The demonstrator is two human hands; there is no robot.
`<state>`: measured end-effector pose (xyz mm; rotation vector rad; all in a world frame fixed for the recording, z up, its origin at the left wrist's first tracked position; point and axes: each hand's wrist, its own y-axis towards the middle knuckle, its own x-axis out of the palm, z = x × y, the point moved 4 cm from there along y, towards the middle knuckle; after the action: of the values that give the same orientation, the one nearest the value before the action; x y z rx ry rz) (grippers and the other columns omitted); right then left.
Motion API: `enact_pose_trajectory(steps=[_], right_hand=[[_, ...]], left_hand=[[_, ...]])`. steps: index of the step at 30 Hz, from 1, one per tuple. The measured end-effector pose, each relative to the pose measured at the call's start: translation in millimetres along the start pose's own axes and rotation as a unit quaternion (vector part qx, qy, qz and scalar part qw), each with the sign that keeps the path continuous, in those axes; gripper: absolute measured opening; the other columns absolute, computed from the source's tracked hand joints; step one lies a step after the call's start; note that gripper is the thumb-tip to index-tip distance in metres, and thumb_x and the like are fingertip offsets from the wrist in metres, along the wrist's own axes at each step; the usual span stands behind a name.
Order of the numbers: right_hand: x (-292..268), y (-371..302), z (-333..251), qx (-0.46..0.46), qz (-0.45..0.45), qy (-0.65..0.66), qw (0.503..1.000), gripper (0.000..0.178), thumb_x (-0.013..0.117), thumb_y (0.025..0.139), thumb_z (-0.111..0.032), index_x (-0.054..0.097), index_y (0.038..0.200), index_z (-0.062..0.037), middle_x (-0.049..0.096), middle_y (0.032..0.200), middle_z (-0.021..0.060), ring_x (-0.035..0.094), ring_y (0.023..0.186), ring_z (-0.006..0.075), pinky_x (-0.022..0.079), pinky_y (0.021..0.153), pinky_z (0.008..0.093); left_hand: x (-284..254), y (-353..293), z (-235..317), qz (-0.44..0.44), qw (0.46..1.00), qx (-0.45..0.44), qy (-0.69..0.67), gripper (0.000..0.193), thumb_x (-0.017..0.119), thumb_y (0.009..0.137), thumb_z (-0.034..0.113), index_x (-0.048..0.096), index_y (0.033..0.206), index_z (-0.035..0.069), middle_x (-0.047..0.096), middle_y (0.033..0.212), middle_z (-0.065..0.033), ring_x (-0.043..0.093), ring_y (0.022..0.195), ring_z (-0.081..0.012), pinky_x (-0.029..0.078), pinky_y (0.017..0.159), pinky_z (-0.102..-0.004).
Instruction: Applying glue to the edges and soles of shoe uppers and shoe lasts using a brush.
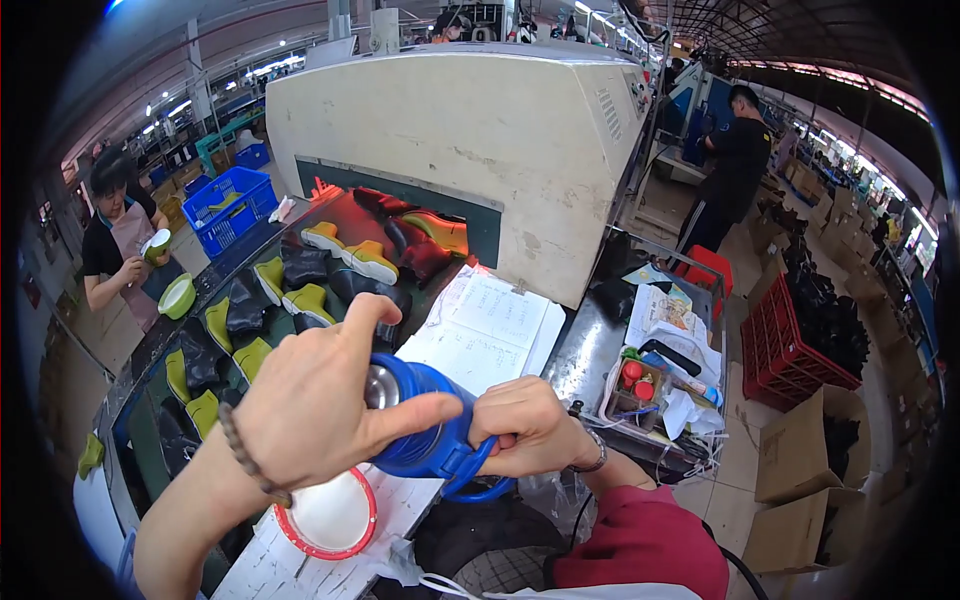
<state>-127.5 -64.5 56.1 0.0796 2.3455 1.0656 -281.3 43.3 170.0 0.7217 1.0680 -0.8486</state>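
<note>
A blue water bottle (pixel 425 425) with a steel-coloured part showing at its top is tilted in front of me. My right hand (pixel 528 425) is closed around the loop handle on its right side. My left hand (pixel 325 380), a beaded bracelet at the wrist, has thumb and index finger spread apart. Its thumb lies across the front of the bottle; whether the palm touches it I cannot tell. Below the bottle, a white tub with a red rim (pixel 368 535) stands on a worn white board (pixel 265 575). Written-on papers (pixel 480 325) lie just beyond the bottle.
A conveyor with black and yellow-green shoes (pixel 250 358) runs left from a large cream machine (pixel 440 130). A co-worker (pixel 125 230) stands beside it, left. A cluttered metal table (pixel 585 350), a red crate (pixel 785 345) and cartons (pixel 815 450) are right; another person (pixel 735 165) stands farther back.
</note>
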Motion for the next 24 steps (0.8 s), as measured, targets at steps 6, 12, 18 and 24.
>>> enact_pose_trajectory(steps=[6, 12, 18, 24], right_hand=[[1, 0, 1, 0.005, -0.027, 0.004, 1.000, 0.026, 0.085, 0.071, -0.011, 0.059, 0.074, -0.0084, 0.049, 0.060, 0.0026, 0.051, 0.052, 0.0197, 0.037, 0.050, 0.0331], [2, 0, 0, 0.009, -0.005, 0.009, 1.000, 0.026, 0.087, 0.072, -0.012, 0.061, 0.071, -0.0089, 0.048, 0.059, 0.0006, 0.050, 0.050, 0.0181, 0.036, 0.049, 0.0323], [6, 2, 3, 0.001, -0.019, 0.013, 1.000, 0.026, 0.088, 0.071, -0.013, 0.062, 0.070, -0.0087, 0.048, 0.058, -0.0009, 0.049, 0.049, 0.0163, 0.035, 0.049, 0.0314], [9, 2, 3, 0.012, -0.003, 0.007, 1.000, 0.026, 0.088, 0.071, -0.012, 0.062, 0.070, -0.0089, 0.047, 0.058, -0.0007, 0.048, 0.049, 0.0166, 0.035, 0.049, 0.0318]], left_hand=[[-6, 1, 5, -0.089, 0.952, 0.285, -0.072, 0.068, 0.090, 0.072, 0.033, 0.059, 0.126, 0.006, 0.070, 0.103, -0.0141, 0.070, 0.096, -0.0277, 0.053, 0.086, -0.0345], [0, 6, -6, -0.068, 0.990, 0.114, -0.050, 0.076, 0.089, 0.074, 0.040, 0.056, 0.134, 0.007, 0.068, 0.112, -0.0166, 0.068, 0.104, -0.0298, 0.052, 0.091, -0.0365], [-4, 2, -2, -0.178, 0.979, 0.031, -0.091, 0.093, 0.091, 0.073, 0.043, 0.046, 0.147, 0.009, 0.058, 0.133, -0.0173, 0.063, 0.116, -0.0308, 0.049, 0.098, -0.0378], [3, -8, -14, -0.081, 0.965, 0.206, -0.144, 0.082, 0.091, 0.070, 0.036, 0.054, 0.135, 0.003, 0.065, 0.110, -0.0170, 0.065, 0.106, -0.0248, 0.050, 0.094, -0.0357]])
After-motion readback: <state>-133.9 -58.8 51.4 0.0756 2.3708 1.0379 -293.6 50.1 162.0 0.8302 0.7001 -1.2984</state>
